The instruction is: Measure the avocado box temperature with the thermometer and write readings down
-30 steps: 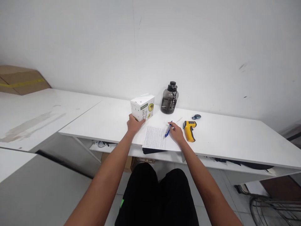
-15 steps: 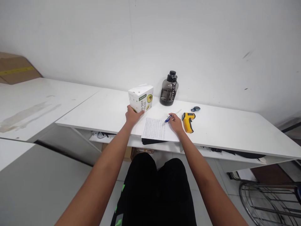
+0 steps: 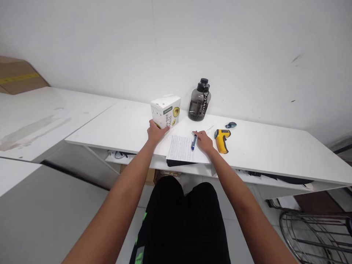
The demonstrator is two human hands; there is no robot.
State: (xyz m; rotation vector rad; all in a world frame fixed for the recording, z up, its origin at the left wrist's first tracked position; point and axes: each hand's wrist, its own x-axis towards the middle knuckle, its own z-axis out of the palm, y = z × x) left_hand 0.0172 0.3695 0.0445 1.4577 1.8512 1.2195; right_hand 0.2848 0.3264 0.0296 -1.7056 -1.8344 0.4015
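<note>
Carton in left hand, pen at right hand over written sheet

From where I am standing, the seated person's left hand (image 3: 156,132) is gripping a white avocado-print carton (image 3: 165,113) at its lower near corner, the thumb pressing on the printed face. The carton is occupying a position at the white table (image 3: 264,152), left of the grey water bottle (image 3: 198,104); its lettering is running sideways. The hand is partly hiding the base, so I cannot tell whether it is touching the tabletop.

The right hand (image 3: 204,141) is hovering or resting over the right side of a handwritten sheet (image 3: 178,148), its index finger extending. A blue pen (image 3: 193,143) is lying against these fingers; whether they are pinching it I cannot tell. The sheet is lying at the table's front edge, a dark flat item (image 3: 180,163) showing beneath.

A yellow infrared thermometer (image 3: 222,141) is lying just right of the right hand, and a small dark-blue object (image 3: 231,125) is lying beyond it. A taped cardboard box (image 3: 19,75) is standing far left.
</note>
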